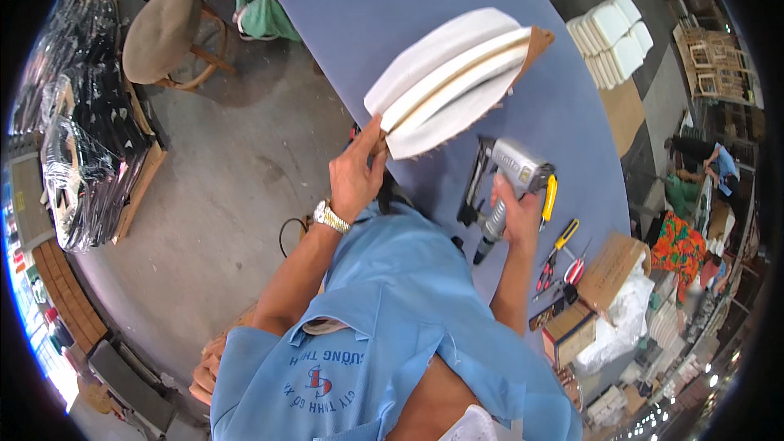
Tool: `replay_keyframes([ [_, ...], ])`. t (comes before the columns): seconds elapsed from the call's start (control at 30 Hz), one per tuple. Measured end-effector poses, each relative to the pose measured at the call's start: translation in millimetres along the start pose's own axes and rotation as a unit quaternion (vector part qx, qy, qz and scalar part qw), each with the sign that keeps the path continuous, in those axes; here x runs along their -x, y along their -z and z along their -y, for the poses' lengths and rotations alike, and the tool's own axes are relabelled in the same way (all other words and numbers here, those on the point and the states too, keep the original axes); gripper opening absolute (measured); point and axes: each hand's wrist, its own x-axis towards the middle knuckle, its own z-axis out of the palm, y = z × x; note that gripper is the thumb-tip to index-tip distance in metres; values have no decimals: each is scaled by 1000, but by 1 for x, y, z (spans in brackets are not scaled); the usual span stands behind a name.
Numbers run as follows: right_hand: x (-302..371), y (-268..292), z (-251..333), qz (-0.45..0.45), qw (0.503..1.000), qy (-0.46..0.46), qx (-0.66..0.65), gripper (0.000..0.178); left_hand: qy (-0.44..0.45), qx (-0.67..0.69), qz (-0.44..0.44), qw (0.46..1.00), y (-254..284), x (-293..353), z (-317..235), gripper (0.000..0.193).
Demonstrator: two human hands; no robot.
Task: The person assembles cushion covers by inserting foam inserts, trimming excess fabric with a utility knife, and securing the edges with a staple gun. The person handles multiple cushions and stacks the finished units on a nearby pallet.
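Note:
A white fabric-covered pad with a brown board edge stands tilted over the blue-grey worktable. Its near left corner is pinched between the thumb and fingers of my left hand, which wears a wristwatch. Closed round the handle of a grey-and-black staple gun is my right hand. The gun is held near the table's front, to the right of the pad and apart from it. Just beyond my right hand lies a yellow-handled tool, partly hidden.
A yellow-handled screwdriver and red-handled pliers lie on the right, beside a cardboard box. White pads are stacked past the table. On the left are a round stool and a plastic-wrapped stack. Another person is far right.

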Motion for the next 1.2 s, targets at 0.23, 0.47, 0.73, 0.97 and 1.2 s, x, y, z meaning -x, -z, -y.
replay_keyframes([
  [0.23, 25, -71, 76, 172, 969, 121, 128, 33, -19, 0, -10, 1000, -4, -3, 1, 53],
  [0.47, 5, -98, 29, 185, 967, 127, 117, 29, -10, 23, -9, 1000, -4, -2, 4, 52],
  [0.73, -1, -101, 27, 194, 942, 219, 164, 34, 23, 40, 10, 999, -2, -4, 5, 54],
  [0.97, -4, -106, 31, 194, 918, 272, 214, 45, 8, -5, 32, 999, 6, -9, 3, 57],
  [1.2, 3, -115, 50, 214, 915, 202, 275, 46, 13, -32, 61, 998, 7, -8, 3, 66],
])
